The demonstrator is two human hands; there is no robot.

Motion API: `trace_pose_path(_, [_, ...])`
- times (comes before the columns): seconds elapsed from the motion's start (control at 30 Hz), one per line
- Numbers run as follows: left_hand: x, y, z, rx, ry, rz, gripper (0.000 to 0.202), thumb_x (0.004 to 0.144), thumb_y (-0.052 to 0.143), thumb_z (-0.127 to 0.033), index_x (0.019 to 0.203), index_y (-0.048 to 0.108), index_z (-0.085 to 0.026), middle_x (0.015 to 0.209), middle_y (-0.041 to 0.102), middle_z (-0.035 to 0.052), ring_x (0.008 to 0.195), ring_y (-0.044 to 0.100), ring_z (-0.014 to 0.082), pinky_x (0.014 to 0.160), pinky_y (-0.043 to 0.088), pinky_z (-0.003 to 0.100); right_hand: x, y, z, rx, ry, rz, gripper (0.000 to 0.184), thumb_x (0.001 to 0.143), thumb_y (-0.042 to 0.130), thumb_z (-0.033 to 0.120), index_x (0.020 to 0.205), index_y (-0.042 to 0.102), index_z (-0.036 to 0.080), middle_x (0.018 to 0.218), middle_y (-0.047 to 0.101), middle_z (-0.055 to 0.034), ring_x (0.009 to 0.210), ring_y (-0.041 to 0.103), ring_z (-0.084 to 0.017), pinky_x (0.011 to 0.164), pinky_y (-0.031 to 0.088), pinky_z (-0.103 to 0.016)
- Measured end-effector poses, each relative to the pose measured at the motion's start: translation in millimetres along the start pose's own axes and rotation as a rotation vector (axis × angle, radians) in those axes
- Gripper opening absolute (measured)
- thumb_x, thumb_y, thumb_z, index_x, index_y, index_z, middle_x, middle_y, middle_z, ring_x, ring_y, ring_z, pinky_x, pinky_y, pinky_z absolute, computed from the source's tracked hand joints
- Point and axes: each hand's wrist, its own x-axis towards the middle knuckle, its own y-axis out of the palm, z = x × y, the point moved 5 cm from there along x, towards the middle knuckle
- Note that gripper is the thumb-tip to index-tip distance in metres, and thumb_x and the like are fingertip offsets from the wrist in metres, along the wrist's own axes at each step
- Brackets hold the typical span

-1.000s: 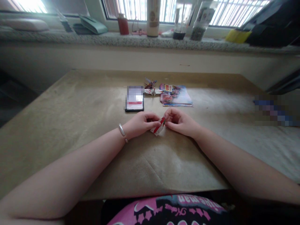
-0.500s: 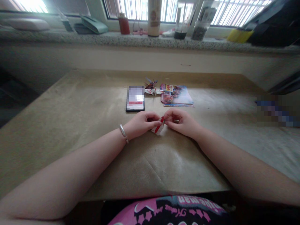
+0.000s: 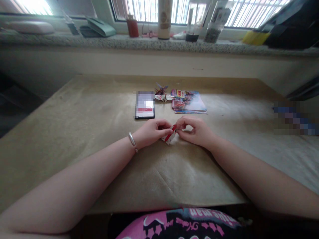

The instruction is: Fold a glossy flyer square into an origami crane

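Observation:
A small folded piece of red-and-white paper (image 3: pixel 170 135) sits between my two hands just above the brown table (image 3: pixel 74 126). My left hand (image 3: pixel 149 132), with a silver bangle on the wrist, pinches its left side with curled fingers. My right hand (image 3: pixel 195 131) pinches the upper right tip of the paper, fingers bent inward. Both hands rest low over the table's middle.
A phone (image 3: pixel 145 105) lies beyond my hands. Next to it are small folded paper figures (image 3: pixel 161 93) and a stack of colourful printed sheets (image 3: pixel 188 102). Bottles and jars stand on the granite window sill (image 3: pixel 149 41). A blurred object (image 3: pixel 295 118) lies at the right.
My hands and the paper have barely moved; the right fingers have shifted slightly along the paper's tip.

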Motion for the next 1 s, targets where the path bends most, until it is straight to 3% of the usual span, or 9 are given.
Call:
trace_pose_path(0.27, [-2,2.0,-3,-0.079,-0.009,-0.042,0.024,0.079,0.061,-0.037,0.077,0.060,-0.013,0.067,0.060,-0.0006,0.060,0.053,0.0085,0.058,0.042,0.021,-2,-1,2,-0.110,0.002,-0.043,0.004,0.076,0.058,0.017,0.075,0.058,0.021,0.071,0.062,-0.0006,0.065,0.055,-0.013,0.063,0.044,-0.028])
trace_pose_path(0.53, [1,2.0,4,-0.069,-0.026,0.001,0.028,0.077,0.064,-0.039,0.087,0.061,-0.013,0.069,0.058,-0.0021,0.058,0.050,0.0072,0.054,0.038,0.019,-1,-2,9,-0.193,0.038,-0.123,0.008,0.081,0.056,0.023,0.074,0.058,0.020,0.071,0.061,-0.0012,0.066,0.056,-0.013,0.059,0.042,-0.026])
trace_pose_path(1.0, [-1,5.0,-2,-0.258,-0.075,-0.054,0.025,0.070,0.068,-0.035,0.076,0.058,-0.012,0.064,0.056,-0.0027,0.056,0.049,0.0064,0.054,0.040,0.019,-3,-3,9,-0.221,0.038,-0.133,0.003,0.079,0.059,0.020,0.076,0.060,0.021,0.073,0.064,-0.0017,0.068,0.058,-0.014,0.064,0.046,-0.028])
